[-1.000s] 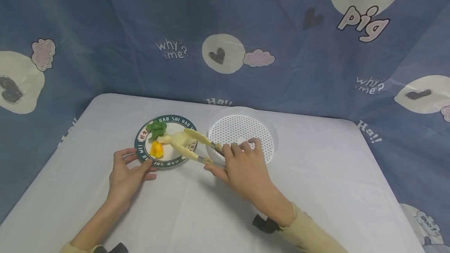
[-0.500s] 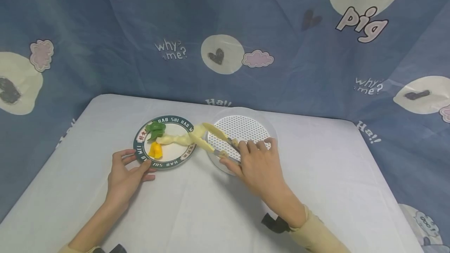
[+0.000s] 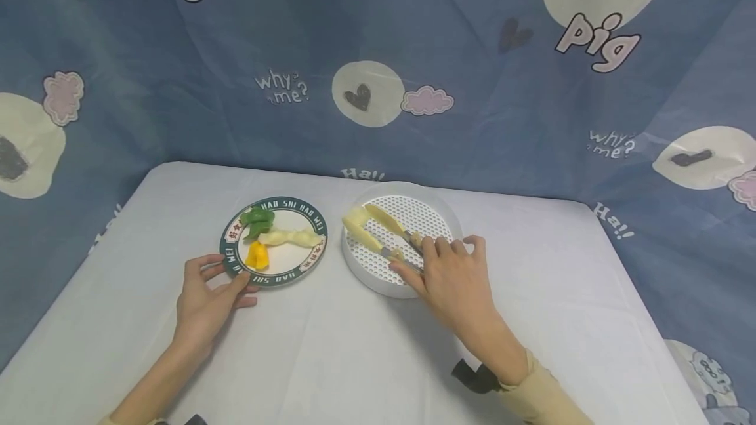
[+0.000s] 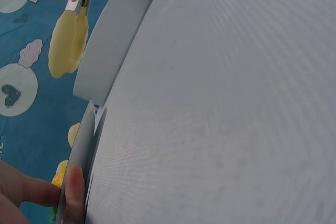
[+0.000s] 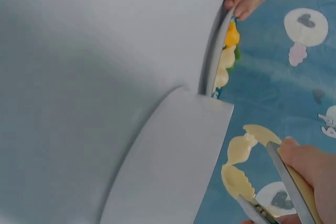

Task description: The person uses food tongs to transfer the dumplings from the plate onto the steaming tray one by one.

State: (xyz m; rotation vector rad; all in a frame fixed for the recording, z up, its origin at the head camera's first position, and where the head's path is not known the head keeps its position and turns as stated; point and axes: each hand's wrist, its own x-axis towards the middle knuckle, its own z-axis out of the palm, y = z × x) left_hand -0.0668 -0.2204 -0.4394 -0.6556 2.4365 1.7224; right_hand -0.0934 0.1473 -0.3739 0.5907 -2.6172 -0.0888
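My left hand (image 3: 203,310) pinches the near left rim of a plate (image 3: 292,258) with a dark green lettered border. On the plate lie a green piece (image 3: 258,220), an orange-yellow piece (image 3: 257,255) and a knobbly pale cream piece (image 3: 291,237). My right hand (image 3: 457,287) grips metal tongs (image 3: 365,237) with yellow tips. Between those tips is another pale cream piece (image 5: 240,148), raised above a round white tray (image 3: 367,274) with a perforated bottom. The left wrist view shows the tong tips above the tray's wall (image 4: 113,40).
Plate and tray stand side by side near the back of a table with a white cloth (image 3: 331,353). Behind it hangs a blue printed curtain (image 3: 472,136).
My right hand has carried the tongs and one pale piece rightward, from over the plate to over the tray. My left hand stays on the plate's rim.
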